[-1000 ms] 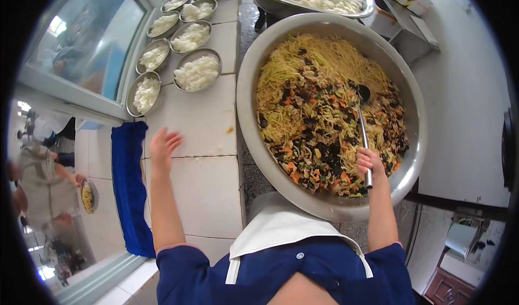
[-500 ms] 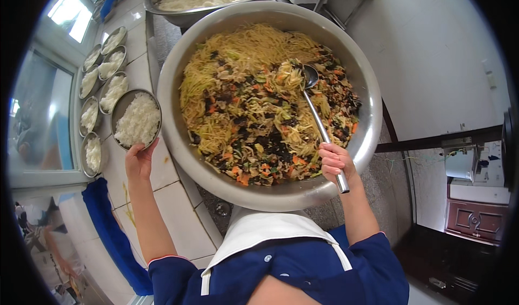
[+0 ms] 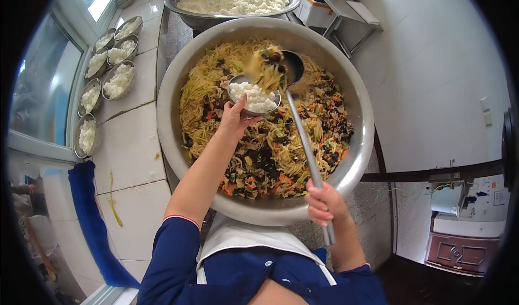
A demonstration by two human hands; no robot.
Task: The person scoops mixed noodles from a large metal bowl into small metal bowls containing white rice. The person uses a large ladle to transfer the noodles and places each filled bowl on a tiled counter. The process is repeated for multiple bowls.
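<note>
My left hand [image 3: 236,118] grips a metal bowl of white rice [image 3: 253,97], held over a wide metal basin [image 3: 168,97]. Closed round the long handle of a ladle [image 3: 305,148] is my right hand [image 3: 326,203], at the basin's near right rim. The ladle's dark head is tilted beside the rice bowl. A blurred clump of food [image 3: 266,70], pale shreds with black pieces, hangs at its edge, above the rice. Filling much of the basin is a mix of yellow shreds, black pieces, orange bits and meat [image 3: 265,167].
Several bowls of rice [image 3: 119,81] line the white tiled counter [image 3: 130,145] at the left. Behind the basin stands a large tub [image 3: 186,18] of rice. A blue cloth [image 3: 96,224] lies along the counter's near left side. A metal stand [image 3: 354,29] is at back right.
My left hand has carried the rice bowl from the counter side to over the basin. The ladle has risen out of the mix with food, and my right hand has come nearer me.
</note>
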